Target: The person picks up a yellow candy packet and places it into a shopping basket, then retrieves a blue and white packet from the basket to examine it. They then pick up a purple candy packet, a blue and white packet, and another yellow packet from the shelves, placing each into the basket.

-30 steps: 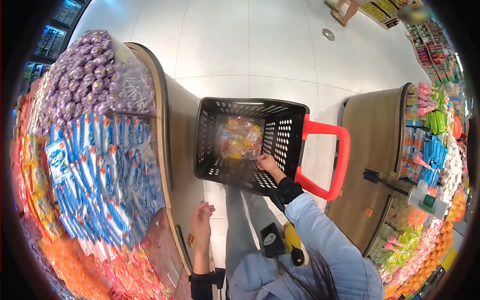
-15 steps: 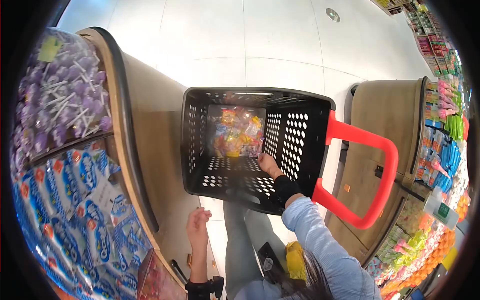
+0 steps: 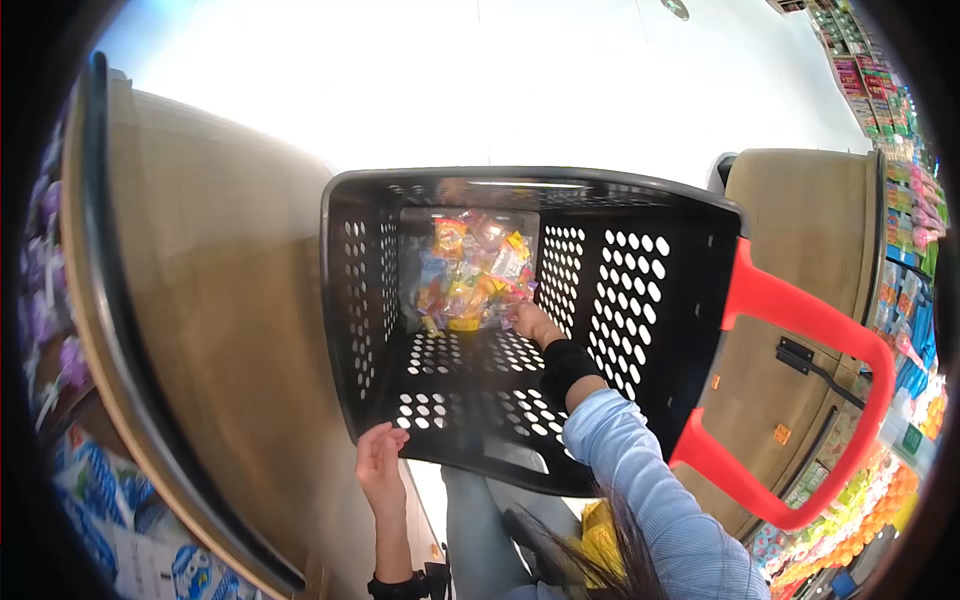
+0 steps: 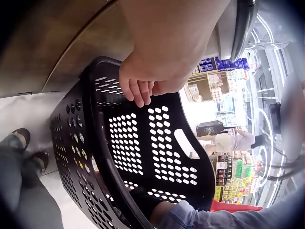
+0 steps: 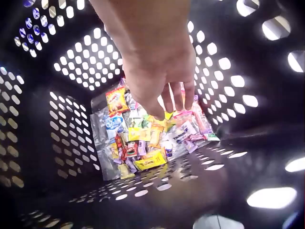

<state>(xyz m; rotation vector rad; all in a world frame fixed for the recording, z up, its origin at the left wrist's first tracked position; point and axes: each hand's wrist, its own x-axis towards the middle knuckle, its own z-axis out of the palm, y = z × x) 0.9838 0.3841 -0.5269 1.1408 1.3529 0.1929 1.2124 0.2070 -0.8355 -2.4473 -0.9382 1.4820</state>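
My right hand [image 3: 535,325] reaches deep into a black perforated shopping basket [image 3: 650,390] with a red handle [image 3: 810,300]. At the basket's bottom lies a clear plastic bag [image 5: 98,138] with several wrapped candies [image 5: 151,160] in yellow, red, purple and blue. In the right wrist view the right hand [image 5: 162,81] hangs over the candies, fingers pointing down and apart from the thumb, overlapping the bag's upper part. Close to the basket's near left rim, my left hand [image 3: 382,460] has loosely bent fingers and holds nothing; the left wrist view shows this hand [image 4: 152,71] over the rim.
A wooden display counter [image 3: 220,190] runs along the left, with blue-and-white packets [image 3: 190,575] and purple lollipops [image 3: 75,365] at the edge. Another wooden cabinet [image 3: 800,220] stands on the right, below colourful sweets [image 3: 850,535]. Pale tiled floor [image 3: 420,110] lies beyond the basket.
The basket looks larger and closer, and the left counter's sweets have slid toward the view's edge. My right hand stays by the candy bag; the left hand now sits nearer the basket's rim.
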